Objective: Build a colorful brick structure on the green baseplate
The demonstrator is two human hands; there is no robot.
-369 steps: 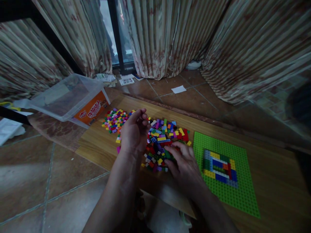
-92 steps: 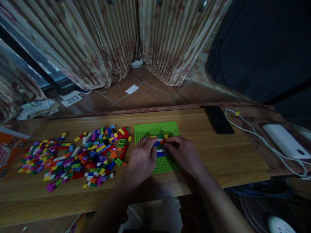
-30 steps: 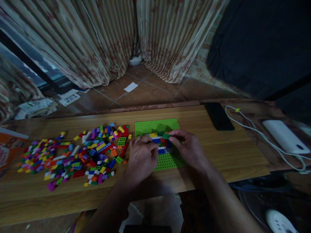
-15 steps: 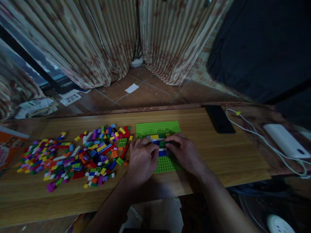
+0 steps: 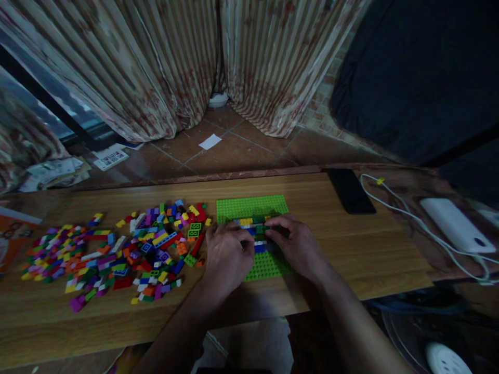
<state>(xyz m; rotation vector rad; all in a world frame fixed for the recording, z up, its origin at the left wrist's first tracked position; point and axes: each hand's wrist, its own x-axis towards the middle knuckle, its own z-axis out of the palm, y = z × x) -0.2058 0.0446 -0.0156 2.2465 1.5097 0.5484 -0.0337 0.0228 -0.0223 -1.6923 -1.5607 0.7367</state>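
Observation:
A light green studded baseplate (image 5: 249, 205) lies on the wooden table, with several rows of toy bricks (image 5: 259, 248) in blue, white, yellow and dark green across its middle. My left hand (image 5: 229, 253) rests over the plate's left part, fingers curled down at the rows' left end; its fingertips are partly hidden. From the right, my right hand (image 5: 298, 246) has thumb and index finger closed at the rows' right end, around a brick mostly covered by the fingers. A dark green brick (image 5: 259, 229) shows between the two hands.
A wide heap of loose bricks (image 5: 148, 249) spreads over the table's left half. A black phone (image 5: 351, 191) lies at the right, beyond it a white cable (image 5: 413, 213) and a white power bank (image 5: 456, 223). An orange packet (image 5: 13, 236) sits at the far left.
The view has shifted slightly. Both hands stay at the brick rows, with the left fingers bent a little more and the right hand nearly unmoved.

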